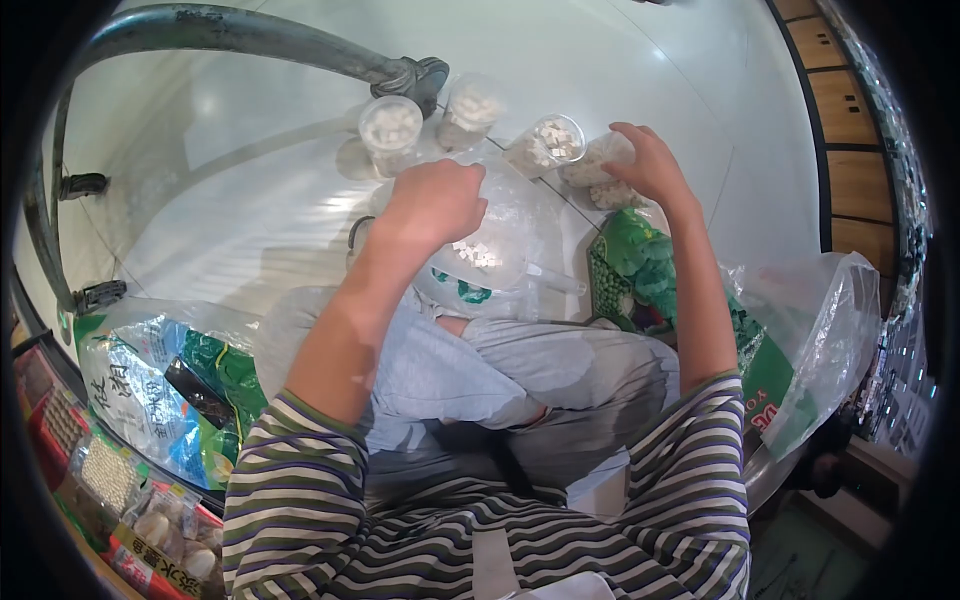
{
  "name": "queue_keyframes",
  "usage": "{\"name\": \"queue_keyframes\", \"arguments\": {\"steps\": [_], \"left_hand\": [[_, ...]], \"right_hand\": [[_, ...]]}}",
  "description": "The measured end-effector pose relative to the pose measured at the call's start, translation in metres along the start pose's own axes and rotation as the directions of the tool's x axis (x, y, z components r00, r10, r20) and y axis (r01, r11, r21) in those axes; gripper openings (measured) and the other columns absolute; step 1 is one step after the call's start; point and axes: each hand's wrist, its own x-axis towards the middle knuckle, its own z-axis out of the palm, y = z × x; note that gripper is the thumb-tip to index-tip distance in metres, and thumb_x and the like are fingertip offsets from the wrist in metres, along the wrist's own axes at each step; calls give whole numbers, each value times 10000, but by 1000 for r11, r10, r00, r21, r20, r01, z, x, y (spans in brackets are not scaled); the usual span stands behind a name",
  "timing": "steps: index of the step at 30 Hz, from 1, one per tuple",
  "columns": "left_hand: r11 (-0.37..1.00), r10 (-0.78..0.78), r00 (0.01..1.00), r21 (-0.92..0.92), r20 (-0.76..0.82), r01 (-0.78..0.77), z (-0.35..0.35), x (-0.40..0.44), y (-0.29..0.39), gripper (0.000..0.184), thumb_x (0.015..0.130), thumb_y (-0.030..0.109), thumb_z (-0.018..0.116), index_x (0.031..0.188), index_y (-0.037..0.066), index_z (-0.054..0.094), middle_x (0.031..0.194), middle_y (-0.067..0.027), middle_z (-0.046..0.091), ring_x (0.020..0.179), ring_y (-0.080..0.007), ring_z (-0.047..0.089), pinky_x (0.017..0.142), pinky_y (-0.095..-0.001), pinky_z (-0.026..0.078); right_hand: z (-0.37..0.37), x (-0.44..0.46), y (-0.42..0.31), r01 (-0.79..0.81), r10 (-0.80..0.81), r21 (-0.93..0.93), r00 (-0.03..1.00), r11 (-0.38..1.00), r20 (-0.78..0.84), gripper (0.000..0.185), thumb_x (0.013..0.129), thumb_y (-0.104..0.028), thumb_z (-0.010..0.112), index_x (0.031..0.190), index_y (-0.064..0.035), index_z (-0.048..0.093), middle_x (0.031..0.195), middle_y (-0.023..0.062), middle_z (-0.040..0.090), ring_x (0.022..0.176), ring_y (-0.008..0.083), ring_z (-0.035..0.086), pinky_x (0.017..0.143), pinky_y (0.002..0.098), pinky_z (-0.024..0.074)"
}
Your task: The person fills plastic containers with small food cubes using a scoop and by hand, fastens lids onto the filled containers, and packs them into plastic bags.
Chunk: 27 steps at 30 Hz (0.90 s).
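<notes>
While the left cup point(391, 128) is standing with white cubes inside, it is not being touched. Just below, the left hand point(435, 205) is being held over the clear plastic point(530, 210), with the fingers curled in; whether anything is being gripped inside them cannot be told. The second cup point(472, 105), also filled, is standing near the metal leg point(290, 40). Loose cubes point(474, 255) are being carried by the plastic, which is best being disturbed little, so that none are rolling off. The third cup point(550, 142) is being seen tilted, with cubes near its rim. At the right cup point(592, 172), the right hand point(648, 165) is being held half open, thumb and fingers apart; whether a real grip is being made cannot be told. Probably this cup is being handled well if its thin wall is being pressed only lightly and its neighbour is not being pushed.
</notes>
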Motion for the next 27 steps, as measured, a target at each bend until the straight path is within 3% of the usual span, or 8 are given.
{"name": "queue_keyframes", "arguments": {"steps": [3,5,7,12,14,18,22,27], "left_hand": [[1000,14,997,26,-79,-12,13,1,-3,265,849,253,620,1006,42,652,900,-193,678,883,-374,654,770,-471,523],[998,28,999,51,18,-29,19,2,8,265,837,244,624,1007,44,656,918,-190,681,887,-366,663,766,-462,529],[996,83,995,49,-62,-80,36,-2,19,160,753,106,595,837,87,730,863,-146,709,813,-309,698,699,-434,539],[981,194,975,-21,109,-193,46,-9,33,169,782,162,599,855,66,718,851,-151,708,826,-321,693,707,-438,536],[977,212,961,-28,176,-211,36,-9,34,215,836,216,590,904,46,701,873,-168,704,845,-335,688,735,-450,535],[990,-132,988,63,83,127,9,-6,20,219,806,130,536,866,58,734,900,-179,708,849,-338,697,742,-449,539],[920,-371,928,122,-37,373,-23,-2,-18,259,839,182,524,943,51,722,975,-184,698,927,-358,676,800,-457,532],[915,-378,923,178,67,362,-18,3,-17,275,837,173,531,1037,76,693,1053,-166,689,1003,-343,653,857,-437,512]], "right_hand": [[8,1,4,75,-79,-44,990,996,-115,561,752,-224,728,1272,-83,570,1226,193,580,1099,336,583,941,403,479],[16,4,-9,138,-155,-88,962,986,-225,558,760,-220,727,1274,-77,565,1225,190,579,1103,339,580,939,402,478],[13,2,-35,289,-311,-119,845,950,-434,418,788,-195,695,1174,-52,618,1144,184,609,1047,345,595,888,403,491],[19,-21,-92,371,-302,86,852,925,-427,181,829,-150,644,966,-32,662,943,151,641,878,364,624,760,414,496],[31,-32,-102,215,-208,88,975,973,-77,179,807,-183,656,866,-15,643,883,181,643,804,369,637,727,438,519],[83,-47,-80,128,-129,-25,991,991,-30,233,799,-203,659,927,-11,629,889,204,647,787,380,643,713,458,525],[122,-54,-48,114,-121,130,991,985,48,404,809,-230,665,1127,8,593,917,222,651,864,389,644,785,451,513],[92,-66,-66,94,-94,0,994,996,-55,416,816,-298,677,1080,16,607,934,231,662,880,388,645,793,448,514]]}}
